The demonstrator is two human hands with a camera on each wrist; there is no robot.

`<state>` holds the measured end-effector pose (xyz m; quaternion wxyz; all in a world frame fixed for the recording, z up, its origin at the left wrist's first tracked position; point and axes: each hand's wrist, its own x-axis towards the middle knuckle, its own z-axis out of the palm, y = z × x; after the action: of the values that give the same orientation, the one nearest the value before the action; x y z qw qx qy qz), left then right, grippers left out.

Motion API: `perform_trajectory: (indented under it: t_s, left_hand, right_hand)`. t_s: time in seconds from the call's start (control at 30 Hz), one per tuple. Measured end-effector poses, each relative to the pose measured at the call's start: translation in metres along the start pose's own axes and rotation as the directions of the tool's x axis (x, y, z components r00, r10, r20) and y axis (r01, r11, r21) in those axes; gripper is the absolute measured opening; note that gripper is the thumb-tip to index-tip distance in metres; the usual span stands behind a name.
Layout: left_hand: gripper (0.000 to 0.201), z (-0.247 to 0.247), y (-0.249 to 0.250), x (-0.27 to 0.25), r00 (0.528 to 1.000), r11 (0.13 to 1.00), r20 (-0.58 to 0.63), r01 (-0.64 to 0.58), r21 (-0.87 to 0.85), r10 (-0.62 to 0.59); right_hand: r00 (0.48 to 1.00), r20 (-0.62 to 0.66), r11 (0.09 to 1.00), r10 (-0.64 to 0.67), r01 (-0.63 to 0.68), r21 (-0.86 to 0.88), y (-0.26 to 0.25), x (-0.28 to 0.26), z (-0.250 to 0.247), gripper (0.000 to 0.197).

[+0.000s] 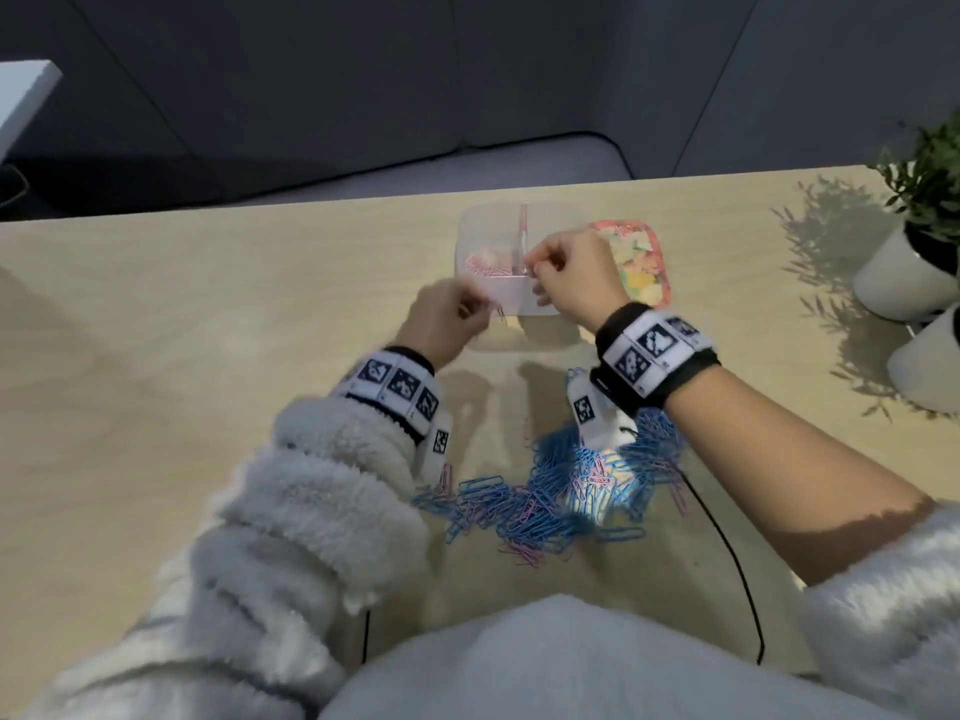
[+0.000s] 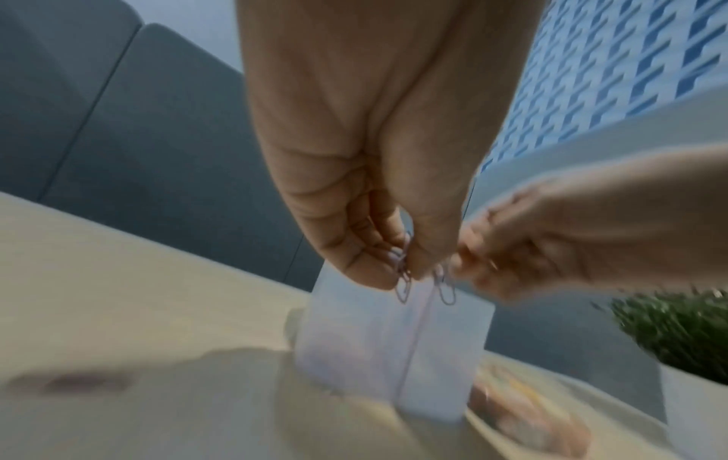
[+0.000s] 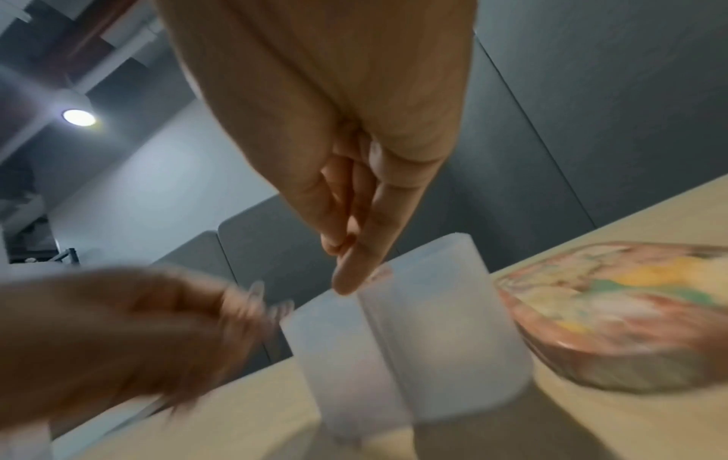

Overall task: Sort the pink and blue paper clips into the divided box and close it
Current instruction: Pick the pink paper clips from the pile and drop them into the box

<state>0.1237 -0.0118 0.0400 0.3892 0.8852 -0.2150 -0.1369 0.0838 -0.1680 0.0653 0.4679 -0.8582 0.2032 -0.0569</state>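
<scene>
A translucent divided box (image 1: 467,236) stands open on the wooden table, with pink paper clips (image 1: 485,265) in its left compartment. My left hand (image 1: 480,309) is at the box's front left corner and pinches a few pink clips (image 2: 404,284) that dangle from its fingertips. My right hand (image 1: 532,267) hovers over the divider with thumb and fingers pinched together (image 3: 344,252); no clip shows between them. The box's patterned lid (image 1: 641,262) lies right of the box. A mixed pile of blue and pink clips (image 1: 550,501) lies near me, below both wrists.
Two white pots with green plants (image 1: 898,283) stand at the table's right edge. A black cable (image 1: 727,553) runs over the table by my right forearm. The table's far edge (image 1: 311,205) is just behind the box.
</scene>
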Motion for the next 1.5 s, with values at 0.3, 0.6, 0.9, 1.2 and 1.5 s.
perform_trajectory:
  t_s: [0.3,0.6,0.9,1.2,1.5]
  left_hand:
    - [0.019,-0.002,0.036,0.076,0.999,0.903,-0.014,-0.024,0.429,0.034]
    - [0.016,-0.022,-0.001,0.031,0.947,0.991,-0.311,-0.049,0.124,0.085]
    - [0.022,-0.025,-0.097,-0.008,0.977,0.912,-0.053,0.211,0.352,-0.206]
    - [0.017,-0.012,-0.086,-0.034,0.974,0.91,-0.095,0.226,0.347,-0.205]
    - [0.019,-0.016,-0.083,-0.108,0.919,0.93,0.198,0.361,-0.073,-0.342]
  right_hand:
    - [0.908,0.365,0.806,0.205,0.054,-0.589,0.049,-0.082,0.033,0.029]
    - [0.896,0.388,0.818,0.215,0.051,-0.573,0.054,-0.088,0.046,0.015]
    - [0.907,0.42,0.926,0.031,0.132,-0.353,0.047,-0.093,0.047,0.013]
    - [0.688,0.706,0.79,-0.166,0.522,-0.322,0.021,-0.116,0.084,0.027]
    - [0.682,0.714,0.649,-0.161,0.618,-0.444,0.038,-0.111,0.076,0.021]
